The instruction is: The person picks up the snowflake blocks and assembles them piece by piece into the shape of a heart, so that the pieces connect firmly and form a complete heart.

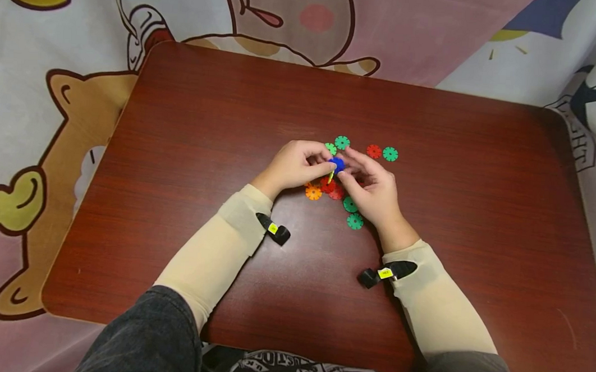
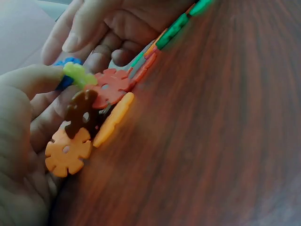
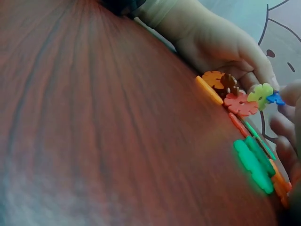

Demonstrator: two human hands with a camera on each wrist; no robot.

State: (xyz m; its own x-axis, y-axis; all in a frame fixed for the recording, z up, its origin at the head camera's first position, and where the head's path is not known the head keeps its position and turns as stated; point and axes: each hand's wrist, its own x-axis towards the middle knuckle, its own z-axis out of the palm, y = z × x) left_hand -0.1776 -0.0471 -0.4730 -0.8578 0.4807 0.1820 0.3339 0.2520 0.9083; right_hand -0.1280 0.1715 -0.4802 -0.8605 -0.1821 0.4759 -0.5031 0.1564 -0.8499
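My left hand [image 1: 297, 166] pinches a blue notched plastic disc [image 1: 338, 164] between thumb and fingers. A yellow-green disc [image 2: 79, 74] slots into the blue one. Below it, a red disc [image 2: 112, 87], a brown disc [image 2: 81, 113] and an orange disc [image 2: 68, 151] appear linked in a chain, though the hand partly hides the joints. Close on the other side is my right hand [image 1: 375, 188], its thumb and fingers extended around the blue disc with a small gap visible. In the right wrist view, blurred right fingers [image 3: 288, 136] stand near the blue disc's edge.
Loose discs lie around the hands on the brown table [image 1: 205, 125]: a green one [image 1: 342, 142] behind, a red one [image 1: 374, 151] beside another green one [image 1: 390, 154], and an orange one [image 1: 313, 193] in front. Two more green discs [image 1: 354, 221] lie near the right wrist.
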